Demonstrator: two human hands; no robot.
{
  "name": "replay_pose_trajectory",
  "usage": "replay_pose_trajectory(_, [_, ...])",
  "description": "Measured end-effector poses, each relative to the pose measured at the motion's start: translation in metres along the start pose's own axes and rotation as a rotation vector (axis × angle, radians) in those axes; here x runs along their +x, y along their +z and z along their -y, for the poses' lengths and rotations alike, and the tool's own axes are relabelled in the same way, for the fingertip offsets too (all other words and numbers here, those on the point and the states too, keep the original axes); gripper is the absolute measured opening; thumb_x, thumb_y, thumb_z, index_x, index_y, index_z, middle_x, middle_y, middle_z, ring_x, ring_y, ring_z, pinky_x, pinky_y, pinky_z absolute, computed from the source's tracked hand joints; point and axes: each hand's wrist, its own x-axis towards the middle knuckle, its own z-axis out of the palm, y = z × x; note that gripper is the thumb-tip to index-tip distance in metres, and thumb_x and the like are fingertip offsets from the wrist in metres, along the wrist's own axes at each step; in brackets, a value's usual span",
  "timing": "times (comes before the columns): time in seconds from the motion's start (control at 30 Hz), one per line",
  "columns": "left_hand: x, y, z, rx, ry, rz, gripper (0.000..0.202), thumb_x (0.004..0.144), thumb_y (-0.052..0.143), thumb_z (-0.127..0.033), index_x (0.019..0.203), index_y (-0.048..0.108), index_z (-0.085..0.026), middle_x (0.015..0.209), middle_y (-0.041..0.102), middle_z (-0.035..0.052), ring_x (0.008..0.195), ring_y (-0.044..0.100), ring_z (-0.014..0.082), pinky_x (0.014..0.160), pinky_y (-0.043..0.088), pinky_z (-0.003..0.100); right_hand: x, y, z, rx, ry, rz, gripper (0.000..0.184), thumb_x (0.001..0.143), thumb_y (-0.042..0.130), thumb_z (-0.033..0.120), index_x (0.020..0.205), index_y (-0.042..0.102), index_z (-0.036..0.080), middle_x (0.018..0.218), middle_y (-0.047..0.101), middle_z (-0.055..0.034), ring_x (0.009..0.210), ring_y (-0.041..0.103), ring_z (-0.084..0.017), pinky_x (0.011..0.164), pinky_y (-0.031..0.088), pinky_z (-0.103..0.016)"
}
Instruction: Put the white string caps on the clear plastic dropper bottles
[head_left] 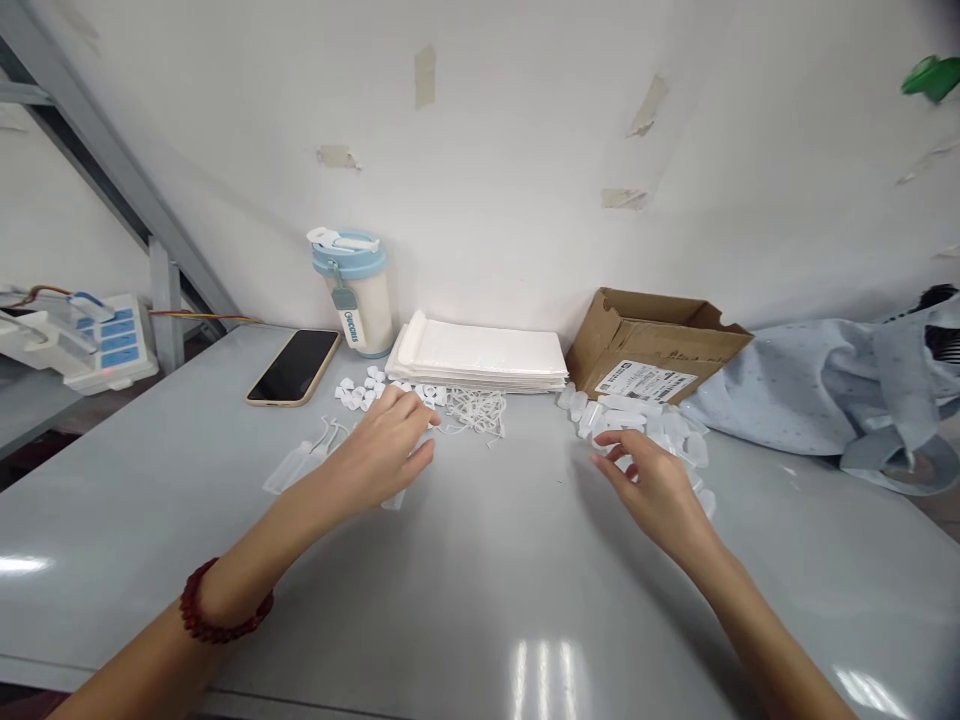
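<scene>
My left hand (390, 445) hovers palm down over the left middle of the table, fingers bent and thumb apart, with nothing visible in it. Just beyond it lie small white plastic pieces (365, 388) and a tangle of white strings (476, 412). A translucent flat piece (394, 500) peeks out below this hand, mostly hidden. Farther left are translucent pieces with strings attached (289, 467). My right hand (651, 485) is at the near edge of a pile of translucent plastic sleeves (634, 415), its thumb and fingers apart and nothing seen between them.
A phone (294, 367), a lidded cup (360, 300), a stack of white padded envelopes (484, 350) and an open cardboard box (652, 345) stand along the wall. Pale blue cloth (817, 385) lies at right. A power strip (116, 340) is beyond the table's left edge.
</scene>
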Motion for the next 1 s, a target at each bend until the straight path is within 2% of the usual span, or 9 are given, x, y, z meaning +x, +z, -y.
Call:
replay_pose_trajectory(0.1, [0.016, 0.007, -0.003, 0.131, 0.043, -0.039, 0.028, 0.09, 0.036, -0.019, 0.103, 0.06, -0.013, 0.094, 0.057, 0.0124, 0.095, 0.044, 0.0285, 0.079, 0.04, 0.041, 0.004, 0.007, -0.014, -0.134, -0.071, -0.089, 0.022, 0.087, 0.044, 0.033, 0.093, 0.061, 0.02, 0.096, 0.064, -0.0115, 0.082, 0.062, -0.026, 0.063, 0.05, -0.037])
replay_pose_trajectory(0.23, [0.036, 0.013, -0.008, 0.313, 0.036, 0.011, 0.026, 0.09, 0.039, -0.016, 0.098, 0.063, -0.013, 0.091, 0.057, 0.015, 0.093, 0.045, 0.0313, 0.075, 0.037, 0.042, 0.005, 0.015, -0.02, -0.274, -0.197, -0.154, 0.025, 0.089, 0.042, 0.027, 0.101, 0.063, 0.019, 0.104, 0.059, -0.015, 0.095, 0.055, -0.029, 0.075, 0.05, -0.043])
replay_pose_trajectory(0.4, [0.044, 0.018, -0.011, 0.322, 0.058, 0.025, 0.021, 0.088, 0.045, -0.016, 0.08, 0.064, -0.015, 0.086, 0.058, 0.0145, 0.093, 0.046, 0.0321, 0.073, 0.036, 0.041, 0.005, 0.018, -0.019, -0.381, -0.242, -0.178, 0.03, 0.091, 0.041, 0.023, 0.111, 0.063, 0.017, 0.119, 0.051, -0.0192, 0.104, 0.05, -0.032, 0.08, 0.049, -0.047])
replay_pose_trajectory(0.53, [0.035, 0.015, -0.015, 0.225, 0.06, -0.007, 0.025, 0.089, 0.043, -0.018, 0.078, 0.065, -0.016, 0.084, 0.059, 0.0124, 0.09, 0.048, 0.0298, 0.072, 0.037, 0.04, 0.006, 0.02, -0.018, -0.435, -0.239, -0.191, 0.032, 0.091, 0.039, 0.018, 0.115, 0.061, 0.021, 0.132, 0.047, -0.0168, 0.113, 0.047, -0.033, 0.083, 0.047, -0.049])
replay_pose_trajectory(0.7, [0.022, 0.012, -0.02, -0.028, 0.05, -0.082, 0.024, 0.091, 0.042, -0.024, 0.083, 0.064, -0.017, 0.084, 0.064, 0.008, 0.088, 0.05, 0.0247, 0.076, 0.041, 0.039, 0.011, 0.023, -0.021, -0.669, -0.248, -0.135, 0.041, 0.089, 0.035, 0.007, 0.121, 0.058, 0.021, 0.145, 0.041, -0.0129, 0.126, 0.038, -0.036, 0.084, 0.043, -0.052])
replay_pose_trajectory(0.83, [0.016, 0.011, -0.024, -0.201, -0.005, -0.131, 0.021, 0.09, 0.044, -0.026, 0.081, 0.062, -0.019, 0.085, 0.066, 0.0036, 0.088, 0.053, 0.0211, 0.075, 0.044, 0.034, 0.015, 0.028, -0.023, -0.769, -0.312, -0.078, 0.043, 0.088, 0.035, 0.006, 0.124, 0.055, 0.02, 0.144, 0.045, -0.0106, 0.129, 0.037, -0.035, 0.092, 0.035, -0.06])
replay_pose_trajectory(1.0, [0.009, 0.008, -0.03, -0.323, -0.078, -0.13, 0.02, 0.089, 0.046, -0.03, 0.08, 0.062, -0.021, 0.083, 0.066, 0.0011, 0.086, 0.055, 0.02, 0.069, 0.044, 0.032, 0.017, 0.03, -0.022, -0.752, -0.311, -0.089, 0.041, 0.085, 0.039, 0.005, 0.118, 0.059, 0.017, 0.127, 0.057, -0.0179, 0.116, 0.049, -0.031, 0.095, 0.032, -0.058])
